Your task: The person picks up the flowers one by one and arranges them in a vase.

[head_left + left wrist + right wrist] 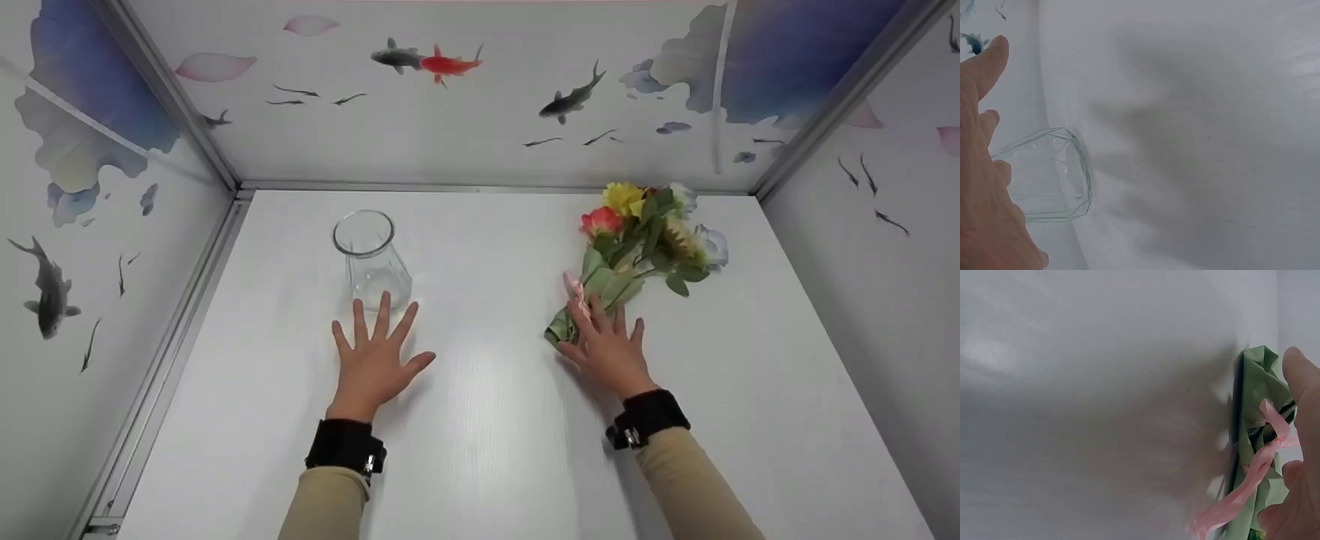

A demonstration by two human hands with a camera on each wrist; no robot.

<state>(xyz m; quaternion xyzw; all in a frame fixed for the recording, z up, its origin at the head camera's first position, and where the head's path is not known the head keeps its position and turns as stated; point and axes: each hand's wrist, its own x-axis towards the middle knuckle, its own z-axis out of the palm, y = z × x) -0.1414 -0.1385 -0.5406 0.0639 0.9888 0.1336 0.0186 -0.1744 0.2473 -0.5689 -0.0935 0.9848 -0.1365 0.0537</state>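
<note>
A clear glass vase (381, 274) with a round rim stands upright on the white table. My left hand (373, 373) has its fingers spread just in front of the vase; in the left wrist view the faceted vase base (1053, 180) shows beyond the fingers, and the hand holds nothing. On the right lies a bouquet (637, 247) of yellow, red and pale flowers, wrapped in green paper (1258, 388) with a pink ribbon (1252, 478). My right hand (611, 354) is over the wrapped stem end, fingers extended; whether it touches the paper is unclear.
The white table (480, 360) is bounded by panels printed with fish and petals. A metal frame rail (480, 187) runs along the back edge. Black straps (341, 442) sit on both wrists.
</note>
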